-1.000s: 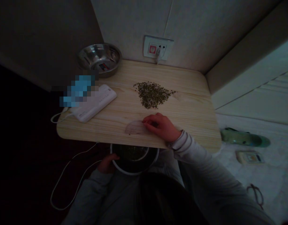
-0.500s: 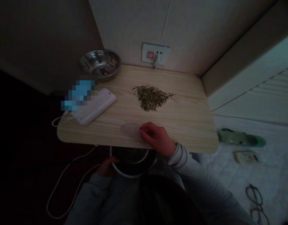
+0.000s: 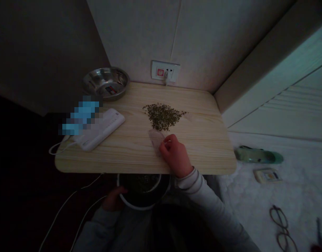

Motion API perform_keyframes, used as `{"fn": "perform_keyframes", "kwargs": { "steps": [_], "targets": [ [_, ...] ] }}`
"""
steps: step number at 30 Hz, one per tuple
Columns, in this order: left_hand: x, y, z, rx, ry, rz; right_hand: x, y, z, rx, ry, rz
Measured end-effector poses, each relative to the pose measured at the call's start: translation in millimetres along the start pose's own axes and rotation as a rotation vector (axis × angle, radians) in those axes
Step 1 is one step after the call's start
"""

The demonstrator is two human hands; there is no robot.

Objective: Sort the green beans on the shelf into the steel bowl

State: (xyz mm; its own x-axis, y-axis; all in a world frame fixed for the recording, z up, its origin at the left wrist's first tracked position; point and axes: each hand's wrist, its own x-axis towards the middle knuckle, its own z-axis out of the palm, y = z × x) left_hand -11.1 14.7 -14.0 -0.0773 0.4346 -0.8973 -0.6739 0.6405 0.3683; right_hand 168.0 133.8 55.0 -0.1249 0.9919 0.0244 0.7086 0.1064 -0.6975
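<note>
My right hand is closed in a pinch on a thin, see-through, pinkish plastic piece with a rounded edge. The piece reaches the near side of a loose pile of small dark-green seeds on the wooden tabletop. Below the table's front edge, my left hand grips the left rim of a dark round bowl with a white rim. The bowl sits close to my body, partly hidden by the tabletop. Some dark contents show inside it, too dim to make out.
A steel bowl stands at the table's back left. A white power bank with a cable lies beside a blurred blue screen. A wall socket is behind. Glasses and a green case lie at right.
My right hand has turned the plastic piece from pointing left to pointing forward, closer to the seeds. My left hand still holds the bowl's rim. The whole view has shifted slightly.
</note>
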Motion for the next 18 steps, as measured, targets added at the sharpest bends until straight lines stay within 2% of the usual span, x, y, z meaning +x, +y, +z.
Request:
{"fn": "perform_keyframes", "kwargs": {
  "steps": [5,9,13,18],
  "targets": [
    [1.4,-2.0,2.2,0.013,-0.005,-0.037,-10.1,20.3,-25.0,-0.029,0.013,0.024],
    [-1.3,-0.1,6.8,0.0,-0.078,-0.016,-6.6,38.8,-48.6,-0.068,0.021,0.064],
    [-5.2,3.6,9.5,0.082,-0.041,-0.005,11.5,59.2,-71.8,-0.102,0.03,0.103],
    [-2.1,2.4,3.9,0.082,-0.03,-0.016,45.3,82.5,-92.8,-0.17,0.041,0.053]
  ]
}}
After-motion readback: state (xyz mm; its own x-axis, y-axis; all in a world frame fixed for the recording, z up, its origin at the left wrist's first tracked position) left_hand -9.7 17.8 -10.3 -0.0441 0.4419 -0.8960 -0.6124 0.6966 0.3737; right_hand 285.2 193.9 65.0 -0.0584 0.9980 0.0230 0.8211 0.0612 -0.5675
